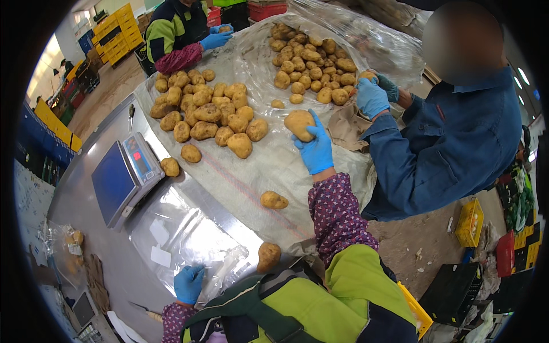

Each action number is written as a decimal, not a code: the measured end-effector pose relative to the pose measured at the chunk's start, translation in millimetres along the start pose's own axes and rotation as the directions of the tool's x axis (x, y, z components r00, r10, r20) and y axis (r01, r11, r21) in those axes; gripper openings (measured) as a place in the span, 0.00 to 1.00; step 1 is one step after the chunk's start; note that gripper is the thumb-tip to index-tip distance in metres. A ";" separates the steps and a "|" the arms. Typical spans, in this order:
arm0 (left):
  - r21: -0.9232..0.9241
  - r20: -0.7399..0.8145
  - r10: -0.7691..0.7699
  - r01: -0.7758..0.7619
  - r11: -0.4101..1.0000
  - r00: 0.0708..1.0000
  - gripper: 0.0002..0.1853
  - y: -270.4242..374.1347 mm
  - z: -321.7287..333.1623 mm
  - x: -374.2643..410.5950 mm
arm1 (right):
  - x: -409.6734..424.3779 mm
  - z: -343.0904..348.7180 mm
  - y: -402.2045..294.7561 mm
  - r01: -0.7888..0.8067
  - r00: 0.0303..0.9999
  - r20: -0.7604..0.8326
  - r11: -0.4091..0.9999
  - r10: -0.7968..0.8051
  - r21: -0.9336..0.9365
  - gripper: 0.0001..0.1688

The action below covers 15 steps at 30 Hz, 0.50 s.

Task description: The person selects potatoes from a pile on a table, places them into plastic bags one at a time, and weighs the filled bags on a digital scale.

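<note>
My right hand (pixel 316 148), in a blue glove, grips a large potato (pixel 299 124) above the woven plastic sheet (pixel 240 180). Below that arm, a single potato (pixel 274 200) lies apart on the sheet. My left hand (pixel 189 284), also gloved, has its fingers curled at the edge of some clear plastic bags (pixel 180 223); whether it pinches the film is hard to see. Close to it, a brown-spotted potato (pixel 269 257) sits at the metal table's edge. Ahead lies a pile of potatoes (pixel 210 111), with a second heap (pixel 313 60) farther right.
A digital scale (pixel 128 180) stands on the metal table (pixel 141 274), a potato (pixel 170 167) against it. Two knives (pixel 131 118) (pixel 148 312) lie there. One co-worker (pixel 446 141) at right and another (pixel 180 38) opposite handle potatoes. A bagged bunch (pixel 70 253) rests at left.
</note>
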<state>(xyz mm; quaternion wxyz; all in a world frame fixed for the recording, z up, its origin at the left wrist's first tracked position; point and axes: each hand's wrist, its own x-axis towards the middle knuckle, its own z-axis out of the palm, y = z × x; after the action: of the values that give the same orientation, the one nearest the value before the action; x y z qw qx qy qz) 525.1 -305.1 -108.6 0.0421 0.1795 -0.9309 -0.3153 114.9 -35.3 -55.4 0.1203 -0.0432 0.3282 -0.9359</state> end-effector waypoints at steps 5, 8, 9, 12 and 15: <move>0.000 -0.029 0.025 -0.025 1.000 0.999 0.06 2.8 -0.4 -2.3 | 8.4 -16.7 -2.8 -0.030 0.999 -0.019 0.999 0.031 0.030 0.32; 0.010 -0.033 0.033 -0.033 0.999 0.999 0.06 1.8 0.6 -3.2 | 16.2 -35.1 -3.9 -0.087 0.995 -0.046 0.995 0.090 0.051 0.27; 0.012 -0.035 0.033 -0.033 0.999 0.999 0.06 1.3 1.5 -3.8 | 17.1 -34.3 -4.2 -0.113 0.992 -0.053 0.992 0.116 0.059 0.25; 0.026 -0.042 0.036 -0.035 0.999 0.998 0.06 2.0 1.8 -5.2 | 13.9 -30.3 -5.6 -0.092 0.979 -0.177 0.993 0.103 0.070 0.22; -0.003 -0.007 -0.011 0.011 1.000 1.000 0.08 2.6 -0.7 -7.5 | 13.5 -33.7 -7.5 -0.104 0.985 -0.128 0.991 0.114 0.087 0.24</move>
<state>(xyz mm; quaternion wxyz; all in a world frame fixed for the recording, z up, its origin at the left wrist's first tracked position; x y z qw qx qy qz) 531.4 -300.9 -106.2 0.0441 0.1855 -0.9292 -0.3165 95.0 -12.7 -77.0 0.1510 0.0418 0.2995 -0.9411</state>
